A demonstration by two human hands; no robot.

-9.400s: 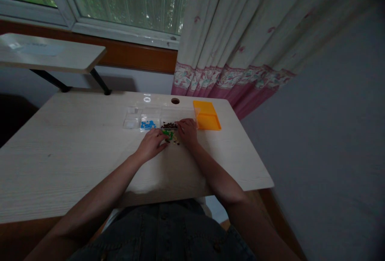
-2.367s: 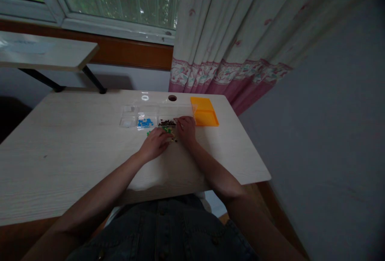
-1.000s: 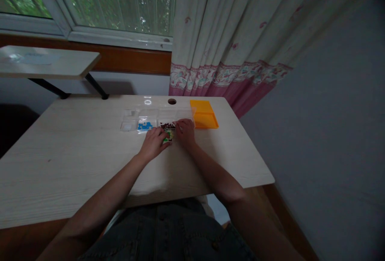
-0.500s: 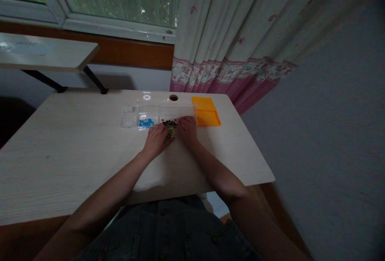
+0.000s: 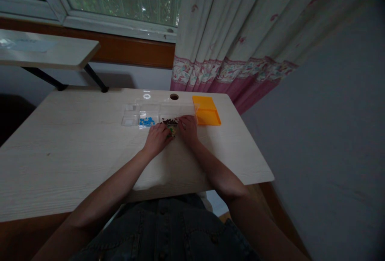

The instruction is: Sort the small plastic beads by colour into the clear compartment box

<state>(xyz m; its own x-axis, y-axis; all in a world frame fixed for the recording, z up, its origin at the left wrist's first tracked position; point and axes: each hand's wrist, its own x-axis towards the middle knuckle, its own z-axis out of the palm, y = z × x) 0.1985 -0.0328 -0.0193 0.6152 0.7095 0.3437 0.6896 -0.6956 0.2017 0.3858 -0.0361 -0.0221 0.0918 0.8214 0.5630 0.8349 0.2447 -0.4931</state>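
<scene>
On the table, my left hand (image 5: 157, 137) is closed around a small green and yellowish piece (image 5: 172, 132), perhaps built from tiny bricks; the fingers cover part of it. My right hand (image 5: 188, 127) is just to its right, fingers bent and drawn together at the edge of a clear plastic case. What those fingertips hold, if anything, is too small to make out. Dark brown bits (image 5: 170, 121) lie in the compartment beyond both hands. Farther left, blue bits (image 5: 147, 121) fill part of another compartment of the clear case (image 5: 131, 115).
An orange tray (image 5: 207, 117) stands right of the clear case. Behind the case is a round hole (image 5: 174, 96) in the pale wooden table (image 5: 90, 152). A raised shelf (image 5: 69, 52) on black legs is at the back left; a curtain (image 5: 216, 68) hangs behind.
Both hands stay almost in place, with only slight finger movement around the green and yellowish piece. The whole view has shifted very slightly.
</scene>
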